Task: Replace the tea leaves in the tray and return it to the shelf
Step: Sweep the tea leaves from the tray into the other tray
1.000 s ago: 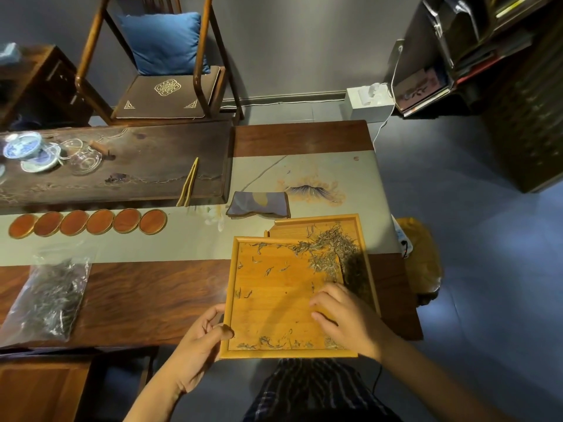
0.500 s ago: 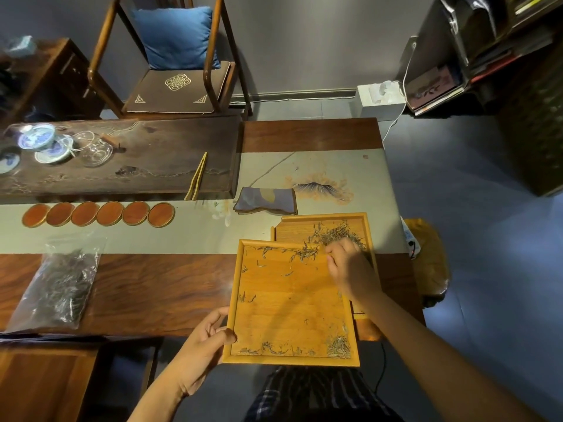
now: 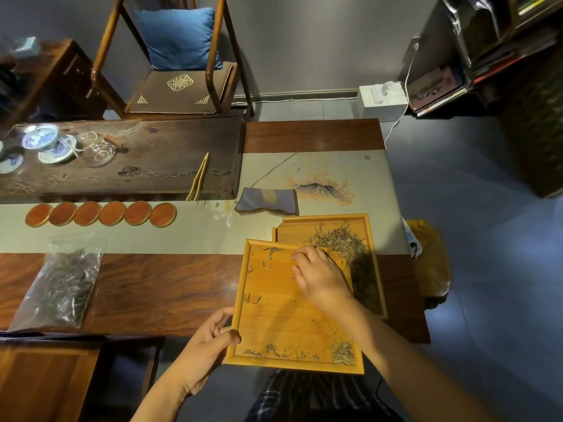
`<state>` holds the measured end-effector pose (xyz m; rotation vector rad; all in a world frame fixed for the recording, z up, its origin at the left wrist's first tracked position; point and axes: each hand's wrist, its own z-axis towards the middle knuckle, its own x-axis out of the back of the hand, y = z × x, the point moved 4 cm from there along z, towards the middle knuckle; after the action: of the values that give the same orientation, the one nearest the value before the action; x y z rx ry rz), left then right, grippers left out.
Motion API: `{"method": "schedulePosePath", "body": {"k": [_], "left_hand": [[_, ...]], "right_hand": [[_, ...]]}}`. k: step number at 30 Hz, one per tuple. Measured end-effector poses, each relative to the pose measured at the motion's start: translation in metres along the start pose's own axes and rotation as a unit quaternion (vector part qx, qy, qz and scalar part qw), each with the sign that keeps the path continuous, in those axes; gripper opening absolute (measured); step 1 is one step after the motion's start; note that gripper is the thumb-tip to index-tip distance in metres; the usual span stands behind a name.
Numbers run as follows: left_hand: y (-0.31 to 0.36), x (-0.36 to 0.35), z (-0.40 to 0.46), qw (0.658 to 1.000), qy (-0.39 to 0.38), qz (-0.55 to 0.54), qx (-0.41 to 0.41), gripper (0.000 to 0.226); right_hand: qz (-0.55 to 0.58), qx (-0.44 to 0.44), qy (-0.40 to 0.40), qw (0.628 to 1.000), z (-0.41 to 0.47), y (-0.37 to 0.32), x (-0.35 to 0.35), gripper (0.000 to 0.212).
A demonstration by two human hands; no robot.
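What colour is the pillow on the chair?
Blue: the pillow shows best in the head view.

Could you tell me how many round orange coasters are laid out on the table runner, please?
6: the coasters lie in one touching row on the runner's left half; none looks hidden.

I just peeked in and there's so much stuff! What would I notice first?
Probably the two bamboo trays at the table's near right corner: the left hand grips the front tray while the right hand brushes tea leaves into the back tray. Next, the six round orange coasters lined up on the left.
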<state>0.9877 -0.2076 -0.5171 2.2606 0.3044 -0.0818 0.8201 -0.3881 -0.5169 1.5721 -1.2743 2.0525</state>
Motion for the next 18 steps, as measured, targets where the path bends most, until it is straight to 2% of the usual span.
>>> {"method": "schedulePosePath", "body": {"k": [3,14,18], "left_hand": [[-0.001,0.001,-0.002,1.000,0.011,0.023,-0.009,0.043],[0.005,0.009,-0.013,0.997,0.048,0.063,-0.013,0.041],[0.010,0.006,-0.021,0.997,0.058,0.050,-0.009,0.040]], "right_hand": [[-0.007,-0.008,0.042,0.999,-0.006,0.018,0.010,0.023],[0.042,-0.055,0.058,0.996,-0.010,0.066,0.033,0.016],[0.114,-0.109,0.092,0.983,-0.011,0.068,0.044,0.017]]}}
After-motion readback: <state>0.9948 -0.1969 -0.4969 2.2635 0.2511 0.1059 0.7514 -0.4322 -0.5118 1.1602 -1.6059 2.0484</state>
